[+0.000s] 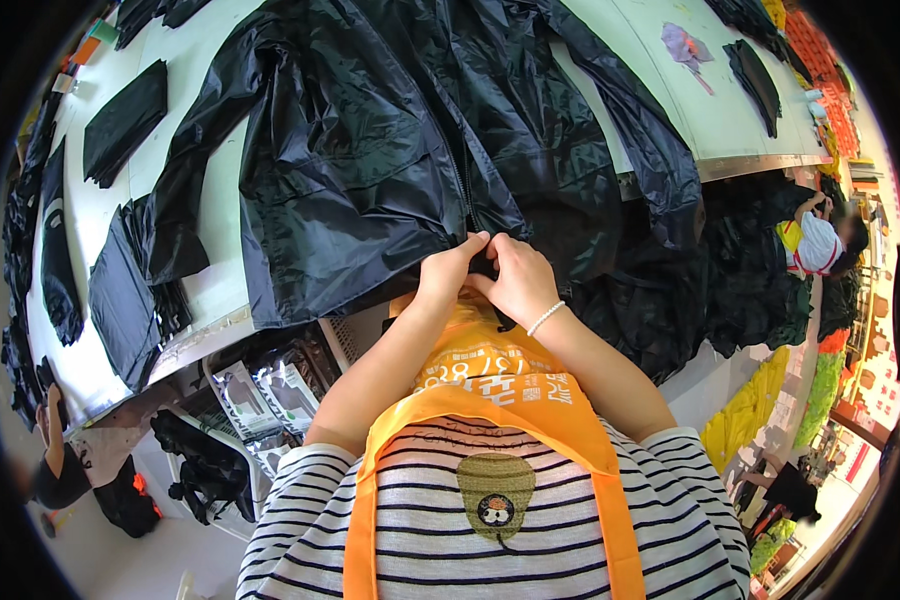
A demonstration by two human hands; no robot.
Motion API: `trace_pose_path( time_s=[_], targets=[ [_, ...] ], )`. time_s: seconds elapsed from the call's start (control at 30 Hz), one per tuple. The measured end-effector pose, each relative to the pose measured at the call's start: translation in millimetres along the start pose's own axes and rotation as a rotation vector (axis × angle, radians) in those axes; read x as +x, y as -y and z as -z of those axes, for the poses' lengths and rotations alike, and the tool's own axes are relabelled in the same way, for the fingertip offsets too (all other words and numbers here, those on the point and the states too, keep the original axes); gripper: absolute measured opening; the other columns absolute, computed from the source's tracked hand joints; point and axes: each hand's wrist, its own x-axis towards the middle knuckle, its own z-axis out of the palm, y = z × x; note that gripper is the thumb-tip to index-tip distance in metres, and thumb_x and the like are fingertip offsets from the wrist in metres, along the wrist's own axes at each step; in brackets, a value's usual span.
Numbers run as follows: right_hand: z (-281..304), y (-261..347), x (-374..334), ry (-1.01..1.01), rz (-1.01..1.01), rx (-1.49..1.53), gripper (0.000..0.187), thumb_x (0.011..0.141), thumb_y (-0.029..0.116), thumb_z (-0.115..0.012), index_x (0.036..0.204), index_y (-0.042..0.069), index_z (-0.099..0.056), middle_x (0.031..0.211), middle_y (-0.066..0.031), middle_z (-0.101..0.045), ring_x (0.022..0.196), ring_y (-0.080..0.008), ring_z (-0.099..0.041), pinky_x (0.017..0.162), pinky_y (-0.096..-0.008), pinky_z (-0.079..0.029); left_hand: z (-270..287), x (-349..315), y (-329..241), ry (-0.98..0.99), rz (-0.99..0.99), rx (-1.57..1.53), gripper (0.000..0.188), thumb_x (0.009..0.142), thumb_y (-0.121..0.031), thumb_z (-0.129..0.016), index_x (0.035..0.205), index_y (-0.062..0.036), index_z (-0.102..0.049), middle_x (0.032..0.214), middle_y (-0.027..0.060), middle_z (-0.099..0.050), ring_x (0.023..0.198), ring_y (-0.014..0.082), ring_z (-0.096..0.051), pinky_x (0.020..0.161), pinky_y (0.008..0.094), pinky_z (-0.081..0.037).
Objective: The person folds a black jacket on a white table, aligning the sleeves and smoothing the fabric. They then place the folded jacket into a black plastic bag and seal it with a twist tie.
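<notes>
A shiny black zip-front jacket is spread over the white table, its sleeves out to both sides and its hem at the near edge. The front is parted around the zipper. At the zipper's lower end, my left hand pinches the jacket's front edge with thumb and fingers. Close beside it my right hand, a beaded bracelet on its wrist, is closed on the other front edge. The fingers nearly meet, and the zipper's end between them is hidden.
Folded black garments lie on the white table to the left. A small lilac cloth is at far right. Dark garments are heaped below the table edge on the right. Packaged goods stand under it on the left. Other people are around.
</notes>
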Motion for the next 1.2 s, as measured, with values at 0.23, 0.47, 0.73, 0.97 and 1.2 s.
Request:
trace_pose_path(
  time_s=[0.23,0.47,0.73,0.97,1.2],
  targets=[
    [-18.0,-23.7,-8.1,-0.052,-0.114,0.424,0.015,0.081,0.007,-0.069,0.083,0.001,-0.056,0.068,-0.0063,-0.062,0.059,-0.0141,-0.06,0.058,-0.026,-0.049,-0.3,-2.2,-4.6,-0.075,0.004,0.073,0.015,0.08,-0.026,-0.074,0.078,-0.0113,-0.068,0.074,-0.0021,-0.061,0.06,0.0082,-0.051,0.054,0.0252,-0.04],
    [-12.9,-31.2,-2.4,0.161,-0.231,0.613,0.023,0.086,0.021,-0.068,0.078,0.002,-0.056,0.068,-0.0055,-0.062,0.06,-0.0115,-0.059,0.059,-0.025,-0.047,-7.7,-6.9,-8.3,-0.085,-0.014,0.119,0.016,0.08,-0.024,-0.075,0.081,-0.0091,-0.07,0.076,-0.0027,-0.063,0.067,0.0069,-0.053,0.062,0.0245,-0.041],
    [-19.8,-40.7,-4.5,0.235,-0.356,0.993,0.019,0.093,0.018,-0.059,0.084,0.001,-0.06,0.078,-0.0077,-0.067,0.07,-0.0137,-0.063,0.068,-0.026,-0.05,-10.4,-13.6,-15.8,-0.08,0.014,0.092,0.012,0.08,-0.021,-0.075,0.078,-0.0107,-0.069,0.073,-0.0056,-0.059,0.067,0.0055,-0.049,0.062,0.0232,-0.037],
    [-15.9,-37.7,-9.7,0.174,-0.541,1.346,0.009,0.089,0.009,-0.06,0.085,0.001,-0.062,0.088,-0.0122,-0.069,0.084,-0.0196,-0.066,0.081,-0.0288,-0.051,0.1,-17.3,-3.3,-0.024,-0.067,-0.016,0.015,0.087,-0.02,-0.067,0.093,-0.0064,-0.068,0.079,-0.0011,-0.06,0.065,0.0076,-0.047,0.061,0.0232,-0.037],
    [-25.1,-33.0,0.1,0.134,-0.602,1.372,0.012,0.085,0.012,-0.068,0.086,0.0,-0.066,0.087,-0.011,-0.068,0.082,-0.018,-0.065,0.08,-0.0281,-0.05,21.0,-13.6,13.5,-0.023,0.071,-0.427,0.037,0.093,-0.037,-0.058,0.121,-0.013,-0.057,0.07,-0.0043,-0.044,0.06,0.0104,-0.038,0.057,0.0244,-0.031]
  ],
)
